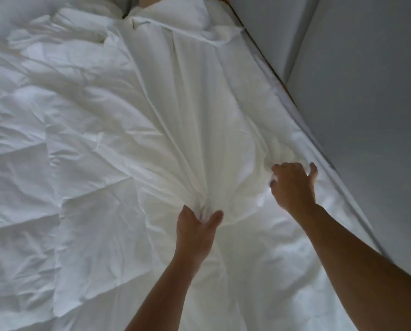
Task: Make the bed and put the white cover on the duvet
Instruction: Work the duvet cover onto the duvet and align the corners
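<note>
A white striped duvet cover (195, 111) lies bunched along the right half of the bed, running from the head end toward me. Under and left of it spreads the crumpled white duvet (56, 139). My left hand (196, 229) grips a gathered fold of the cover near the middle, with creases fanning out from the fist. My right hand (292, 185) has its fingers curled into a bunch of white fabric close to the bed's right edge.
A white pillow (175, 13) lies at the head end, with another soft pillow shape (20, 13) at the top left. A grey wall (354, 80) runs along the bed's right side, with a thin wooden frame edge (259, 51) between them.
</note>
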The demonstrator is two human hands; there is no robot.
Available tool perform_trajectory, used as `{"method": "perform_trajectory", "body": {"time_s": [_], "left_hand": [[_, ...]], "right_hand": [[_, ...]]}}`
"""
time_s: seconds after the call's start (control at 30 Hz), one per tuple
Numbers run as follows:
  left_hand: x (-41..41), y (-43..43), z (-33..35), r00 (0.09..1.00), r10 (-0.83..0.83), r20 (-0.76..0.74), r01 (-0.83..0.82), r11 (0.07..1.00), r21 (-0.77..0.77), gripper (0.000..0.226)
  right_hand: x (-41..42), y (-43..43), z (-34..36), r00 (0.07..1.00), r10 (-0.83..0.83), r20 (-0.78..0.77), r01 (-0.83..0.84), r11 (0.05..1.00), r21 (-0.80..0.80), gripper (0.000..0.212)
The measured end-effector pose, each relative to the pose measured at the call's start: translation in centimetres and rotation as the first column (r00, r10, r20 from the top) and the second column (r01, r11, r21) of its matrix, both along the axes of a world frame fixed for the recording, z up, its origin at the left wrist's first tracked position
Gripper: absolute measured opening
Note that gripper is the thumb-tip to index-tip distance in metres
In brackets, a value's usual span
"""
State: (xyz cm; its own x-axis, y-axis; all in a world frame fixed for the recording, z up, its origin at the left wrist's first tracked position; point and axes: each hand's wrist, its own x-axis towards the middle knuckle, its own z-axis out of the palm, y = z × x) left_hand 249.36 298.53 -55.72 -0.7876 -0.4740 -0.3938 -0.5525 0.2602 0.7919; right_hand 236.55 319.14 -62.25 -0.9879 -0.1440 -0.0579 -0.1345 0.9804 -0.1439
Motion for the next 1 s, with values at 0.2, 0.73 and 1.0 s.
{"method": "perform_trajectory", "body": {"time_s": [0.2, 0.73, 1.0], "left_hand": [[1.6, 0.3, -0.5, 0.993, 0.024, 0.115, -0.010, 0.993, -0.119, 0.050], [7.8, 0.4, 9.0, 0.980, -0.065, 0.186, 0.022, 0.975, 0.222, 0.058], [11.1, 3.9, 14.2, 0.973, -0.050, 0.224, -0.025, 0.948, 0.318, 0.051]], "right_hand": [[6.7, 0.1, 3.0, 0.983, 0.034, -0.178, -0.085, 0.954, -0.289, 0.039], [20.7, 3.1, 14.1, 0.931, 0.363, 0.042, -0.359, 0.930, -0.082, 0.063], [25.1, 8.5, 21.8, 0.935, 0.202, 0.291, -0.240, 0.965, 0.103, 0.030]]}}
